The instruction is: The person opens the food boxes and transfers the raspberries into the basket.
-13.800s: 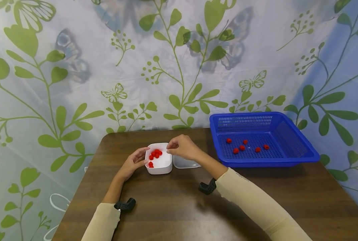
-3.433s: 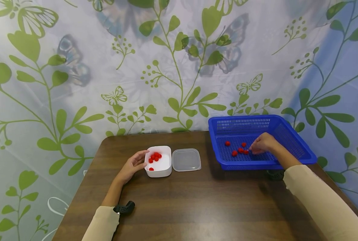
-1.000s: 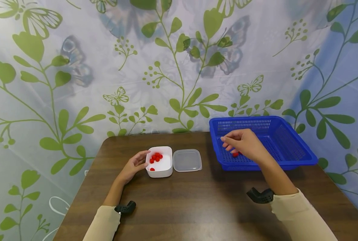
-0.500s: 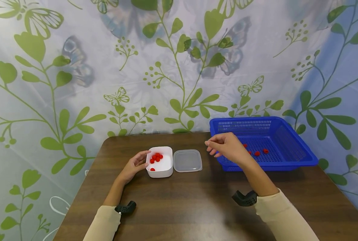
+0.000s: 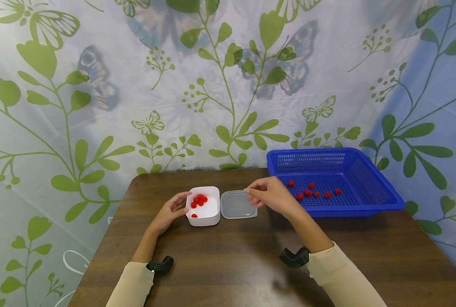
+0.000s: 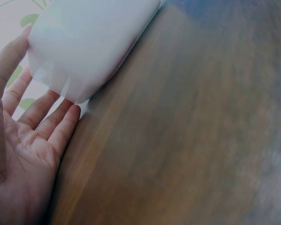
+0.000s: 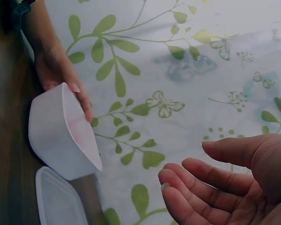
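Note:
Small red raspberry-like pieces lie in a white square box, most in a cluster and one near the front wall. My left hand rests at the box's left side; in the left wrist view its nearly straight fingers touch the box wall. My right hand is over the right edge of a clear lid, which lies flat beside the box. In the right wrist view the right hand has loosely bent fingers, a gap below the thumb, and nothing visible in it.
A blue perforated basket stands at the back right, with several red pieces on its floor. The brown wooden table ends at a leaf-patterned curtain. A white cord hangs past the table's left edge.
My right hand has come out of the basket and moved left to the lid. Since the oldest frame, the basket has one more red piece and the box's front corner shows fewer. The left hand stays.

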The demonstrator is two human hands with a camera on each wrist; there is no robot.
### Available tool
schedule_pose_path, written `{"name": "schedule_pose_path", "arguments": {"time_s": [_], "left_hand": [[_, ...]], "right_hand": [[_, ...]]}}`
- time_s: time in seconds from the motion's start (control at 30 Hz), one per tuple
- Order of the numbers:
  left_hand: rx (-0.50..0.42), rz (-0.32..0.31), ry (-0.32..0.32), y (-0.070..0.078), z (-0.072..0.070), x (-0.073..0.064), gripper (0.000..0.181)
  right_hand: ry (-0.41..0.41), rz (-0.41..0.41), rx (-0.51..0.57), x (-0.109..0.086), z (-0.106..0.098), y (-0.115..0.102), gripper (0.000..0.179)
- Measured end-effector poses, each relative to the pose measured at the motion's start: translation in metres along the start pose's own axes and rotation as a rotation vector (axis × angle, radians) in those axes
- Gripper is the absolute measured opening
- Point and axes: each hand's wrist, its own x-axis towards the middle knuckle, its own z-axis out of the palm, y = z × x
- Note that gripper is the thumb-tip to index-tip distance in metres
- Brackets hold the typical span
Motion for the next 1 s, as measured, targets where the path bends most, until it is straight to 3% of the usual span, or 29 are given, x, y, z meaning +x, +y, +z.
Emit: {"name": "schedule_pose_path", "arguments": {"time_s": [0.17, 1.0], "left_hand": [[-0.005, -0.003, 0.003, 0.001, 0.001, -0.001, 0.052], [0.008, -0.007, 0.005, 0.001, 0.0, 0.0, 0.053]], "right_hand": [[-0.015, -0.024, -0.011, 0.006, 0.014, 0.008, 0.021], [-0.083, 0.032, 0.14, 0.032, 0.075, 0.012, 0.025]]}}
